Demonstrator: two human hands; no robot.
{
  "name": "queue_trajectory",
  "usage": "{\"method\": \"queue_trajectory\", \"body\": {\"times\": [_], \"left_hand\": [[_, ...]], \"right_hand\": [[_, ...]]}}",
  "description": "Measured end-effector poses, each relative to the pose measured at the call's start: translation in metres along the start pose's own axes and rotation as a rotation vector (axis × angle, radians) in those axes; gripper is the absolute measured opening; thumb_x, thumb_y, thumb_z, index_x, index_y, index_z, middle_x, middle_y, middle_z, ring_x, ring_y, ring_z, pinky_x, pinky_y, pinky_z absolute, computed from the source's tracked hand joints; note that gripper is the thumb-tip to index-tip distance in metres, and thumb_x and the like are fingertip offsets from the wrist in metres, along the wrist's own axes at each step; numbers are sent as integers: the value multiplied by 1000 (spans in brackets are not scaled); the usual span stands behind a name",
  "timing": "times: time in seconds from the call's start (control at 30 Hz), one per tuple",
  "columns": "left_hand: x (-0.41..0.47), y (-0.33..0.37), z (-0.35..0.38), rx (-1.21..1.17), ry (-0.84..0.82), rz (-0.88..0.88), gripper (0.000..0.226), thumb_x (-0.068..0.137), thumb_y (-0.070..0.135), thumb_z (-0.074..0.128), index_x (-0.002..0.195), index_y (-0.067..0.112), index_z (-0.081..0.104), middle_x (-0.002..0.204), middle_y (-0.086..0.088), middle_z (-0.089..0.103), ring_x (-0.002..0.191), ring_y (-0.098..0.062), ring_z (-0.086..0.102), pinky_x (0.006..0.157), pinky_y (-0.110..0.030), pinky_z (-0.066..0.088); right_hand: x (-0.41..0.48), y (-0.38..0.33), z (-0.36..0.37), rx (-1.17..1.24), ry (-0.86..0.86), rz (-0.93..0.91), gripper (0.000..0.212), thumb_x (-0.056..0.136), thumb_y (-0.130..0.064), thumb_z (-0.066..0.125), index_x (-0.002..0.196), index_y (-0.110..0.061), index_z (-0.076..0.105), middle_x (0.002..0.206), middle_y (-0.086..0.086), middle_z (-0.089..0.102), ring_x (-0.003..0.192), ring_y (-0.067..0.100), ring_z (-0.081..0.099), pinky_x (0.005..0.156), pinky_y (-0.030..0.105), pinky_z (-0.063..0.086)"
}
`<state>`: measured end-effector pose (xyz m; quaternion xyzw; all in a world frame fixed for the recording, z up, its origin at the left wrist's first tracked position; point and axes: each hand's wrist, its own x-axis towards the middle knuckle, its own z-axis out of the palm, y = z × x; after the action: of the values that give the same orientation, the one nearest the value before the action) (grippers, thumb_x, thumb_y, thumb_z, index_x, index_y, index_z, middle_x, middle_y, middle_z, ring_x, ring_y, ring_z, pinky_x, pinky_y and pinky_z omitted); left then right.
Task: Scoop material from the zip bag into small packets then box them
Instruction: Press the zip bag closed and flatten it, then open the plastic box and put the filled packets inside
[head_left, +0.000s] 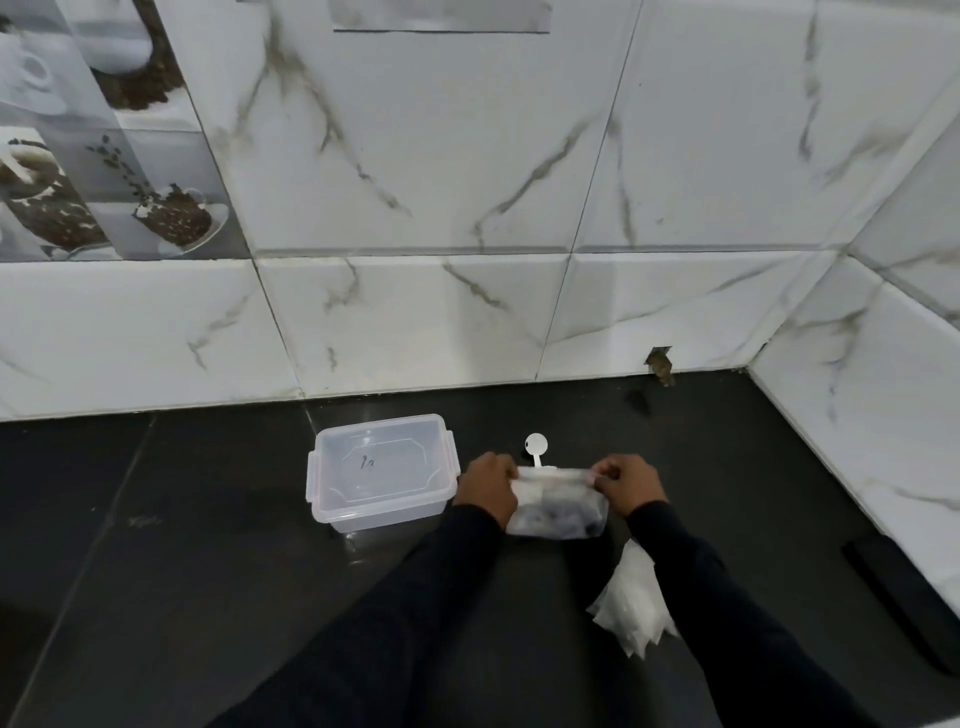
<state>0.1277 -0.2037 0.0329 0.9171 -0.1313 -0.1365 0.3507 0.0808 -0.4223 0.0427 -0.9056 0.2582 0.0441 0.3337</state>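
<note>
A clear zip bag (558, 512) holding dark material lies on the black counter. My left hand (488, 486) grips the left end of its zip strip and my right hand (628, 483) pinches the right end. A white plastic scoop (536, 448) lies just behind the bag, bowl pointing away from me. To the left stands a clear plastic box (382, 470) with its lid on and clip latches at the sides. A pile of small empty clear packets (631, 605) lies near my right forearm.
The black counter (208, 545) meets a white marble-tiled wall (415, 322) at the back and another on the right. A dark flat object (904, 597) lies along the right wall. A small chipped hole (660, 364) shows at the wall base.
</note>
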Motion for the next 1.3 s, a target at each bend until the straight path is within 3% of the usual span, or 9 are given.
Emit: {"method": "queue_trajectory", "body": {"times": [0.2,0.33,0.57,0.7,0.77,0.87,1.0,1.13,1.3], "left_hand": [[41,15,18,-127,-119,-169,43,83,7,51,123,15,63,135,-7,58,124,-25,55,108,-30,41],[52,21,22,-147,-151,-175,44,86,6,54,131,7,57,139,-11,52,128,-26,51,103,-24,38],[32,15,4,-137,-78,-87,44,83,25,65,125,14,61,125,-9,53,110,-24,60,97,-27,45],[-2,-13,-46,-291,299,9,19,84,9,66,103,11,69,106,-3,61,84,-13,63,83,-23,53],[-19,-45,-80,-280,524,-54,12,85,6,63,95,12,68,100,-2,62,80,-13,62,79,-25,54],[-38,-101,-127,-179,712,-311,9,83,11,64,92,11,67,97,-6,61,84,-20,57,84,-32,48],[-50,-166,-156,-431,478,-681,5,77,19,72,77,14,72,89,-9,73,86,-32,68,84,-41,57],[-58,-172,-158,-821,306,-651,17,85,3,69,69,2,65,67,-19,64,48,-21,60,42,-23,51],[-63,-170,-163,-955,241,-691,10,88,-3,59,86,0,68,68,-13,62,55,-18,55,49,-24,48]], "right_hand": [[47,15,-5,-47,-39,55,12,86,-15,68,76,-22,69,85,4,69,84,20,65,74,23,43],[66,23,3,-37,-9,85,15,87,-14,62,95,-15,75,100,9,74,101,28,67,82,24,47],[52,2,18,-299,158,118,38,90,-30,58,127,-27,57,136,8,43,127,34,38,104,56,33],[29,-42,40,-141,354,-194,29,89,-28,63,117,-19,65,119,8,55,109,31,52,93,47,45],[12,-70,58,121,268,-318,16,88,-22,68,101,-13,71,102,6,63,95,23,60,89,38,51],[-6,-107,86,313,10,-247,11,85,-23,71,88,-13,74,85,-1,70,82,12,63,80,27,51],[-10,-136,119,376,-116,-61,16,83,-17,70,67,-14,69,73,5,71,72,22,66,74,33,55],[-3,-142,121,477,-146,62,24,81,-14,75,59,-12,65,64,11,66,60,25,60,62,34,51],[-16,-148,111,627,-278,184,20,83,2,68,65,-1,58,59,13,53,43,17,46,40,22,40]]}}
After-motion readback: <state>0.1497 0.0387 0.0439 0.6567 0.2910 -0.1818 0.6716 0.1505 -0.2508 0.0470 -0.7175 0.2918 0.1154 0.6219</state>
